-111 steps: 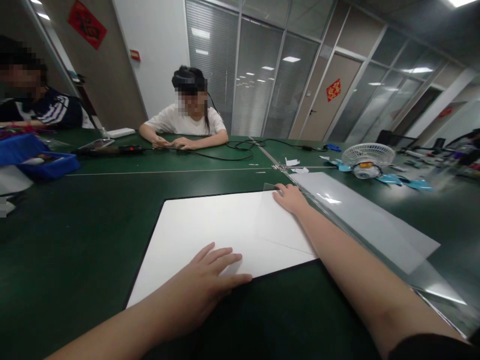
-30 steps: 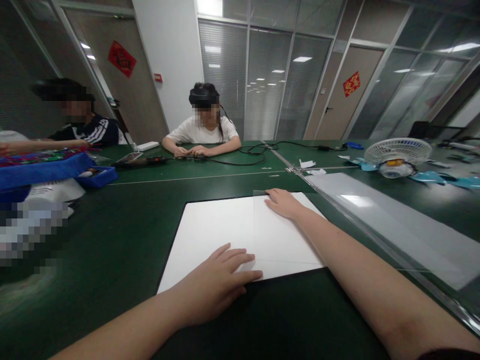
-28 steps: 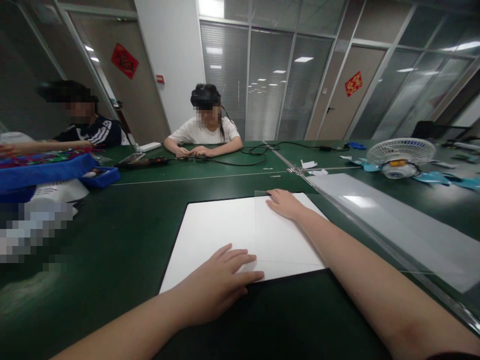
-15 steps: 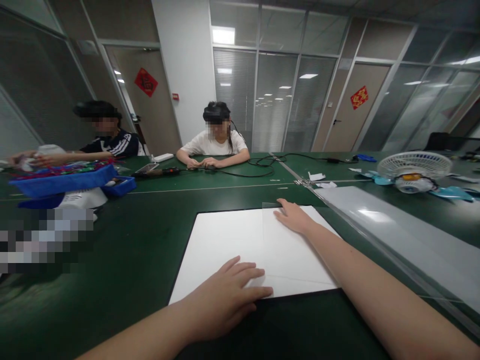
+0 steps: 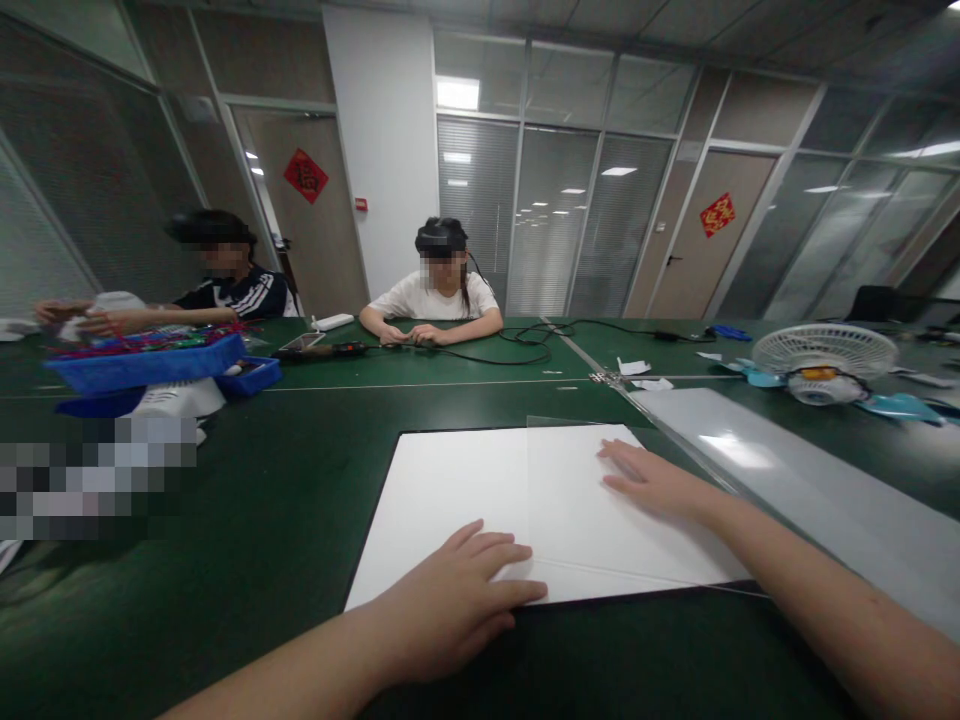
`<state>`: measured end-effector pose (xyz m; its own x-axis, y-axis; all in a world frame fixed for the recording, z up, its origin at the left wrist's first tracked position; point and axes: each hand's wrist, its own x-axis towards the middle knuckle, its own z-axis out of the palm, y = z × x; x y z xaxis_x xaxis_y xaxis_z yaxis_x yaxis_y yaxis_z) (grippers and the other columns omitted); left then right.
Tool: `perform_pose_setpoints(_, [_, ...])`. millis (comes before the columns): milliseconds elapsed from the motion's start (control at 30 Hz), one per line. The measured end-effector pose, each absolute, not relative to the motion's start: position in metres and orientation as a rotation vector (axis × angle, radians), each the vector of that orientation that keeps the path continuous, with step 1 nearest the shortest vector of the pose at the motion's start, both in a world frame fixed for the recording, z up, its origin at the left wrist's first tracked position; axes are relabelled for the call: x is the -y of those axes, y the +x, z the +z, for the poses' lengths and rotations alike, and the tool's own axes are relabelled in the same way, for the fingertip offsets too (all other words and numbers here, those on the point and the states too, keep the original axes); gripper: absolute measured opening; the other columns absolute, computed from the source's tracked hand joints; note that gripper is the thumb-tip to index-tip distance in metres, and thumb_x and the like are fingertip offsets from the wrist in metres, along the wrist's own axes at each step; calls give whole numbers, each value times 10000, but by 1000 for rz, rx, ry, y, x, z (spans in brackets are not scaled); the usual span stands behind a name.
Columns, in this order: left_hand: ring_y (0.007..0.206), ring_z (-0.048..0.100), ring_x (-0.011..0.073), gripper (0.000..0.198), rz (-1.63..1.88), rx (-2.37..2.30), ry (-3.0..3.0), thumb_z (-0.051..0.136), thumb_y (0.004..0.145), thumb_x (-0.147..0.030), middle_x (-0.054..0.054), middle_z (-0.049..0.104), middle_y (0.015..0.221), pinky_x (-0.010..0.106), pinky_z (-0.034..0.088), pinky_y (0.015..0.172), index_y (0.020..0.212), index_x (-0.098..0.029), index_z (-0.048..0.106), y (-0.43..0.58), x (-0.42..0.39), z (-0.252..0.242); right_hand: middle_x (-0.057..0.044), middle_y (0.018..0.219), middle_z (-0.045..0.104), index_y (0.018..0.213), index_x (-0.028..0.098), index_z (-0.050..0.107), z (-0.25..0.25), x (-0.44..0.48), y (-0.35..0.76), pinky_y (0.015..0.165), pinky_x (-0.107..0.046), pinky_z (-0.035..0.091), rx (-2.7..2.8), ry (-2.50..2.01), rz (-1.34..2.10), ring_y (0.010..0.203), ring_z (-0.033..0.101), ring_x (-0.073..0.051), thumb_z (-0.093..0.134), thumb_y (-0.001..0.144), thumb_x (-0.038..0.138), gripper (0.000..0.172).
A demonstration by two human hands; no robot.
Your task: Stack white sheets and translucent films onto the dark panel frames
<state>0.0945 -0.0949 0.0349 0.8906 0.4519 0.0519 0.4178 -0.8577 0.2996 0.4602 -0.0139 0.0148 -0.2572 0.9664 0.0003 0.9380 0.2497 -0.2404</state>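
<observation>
Two bare hands were over the black-edged white board [image 5: 442, 490], which lay flat on the green worktop [image 5: 262, 480] in the lower centre of the frame. The left hand [image 5: 465, 590] lay at the board's near edge, fingers apart, with nothing clamped. A clear sheet [image 5: 566, 500] covered the board's right part and ran out past it towards the lower right. Change noted: the right hand [image 5: 656, 482] had drawn back from the board's far edge, its visible fingers also apart. In my judgement, this left the clear sheet's far edge unsteadied. Whether the right fingers touched the sheet could not be told. A translucent sheet [image 5: 810, 470] lay at centre right.
</observation>
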Motion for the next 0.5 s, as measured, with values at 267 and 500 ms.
perform_pose_setpoints(267, [1319, 430, 275, 510, 151, -716, 2758, 531, 890, -243, 60, 473, 1432, 558, 269, 1118, 1372, -382, 442, 97, 96, 39, -129, 1515, 350, 1381, 156, 482, -5, 19, 442, 1143, -510, 199, 2329, -1833, 61, 1416, 261, -287, 400, 883, 500, 610])
perform_pose_setpoints(500, [1353, 383, 297, 568, 104, -765, 2756, 539, 860, -178, 62, 428, 1473, 588, 264, 1113, 1385, -356, 415, 99, 99, 44, -147, 1496, 379, 1364, 142, 493, -5, 11, 422, 1124, -534, 216, 2323, -1830, -15, 1396, 296, -314, 399, 888, 471, 587])
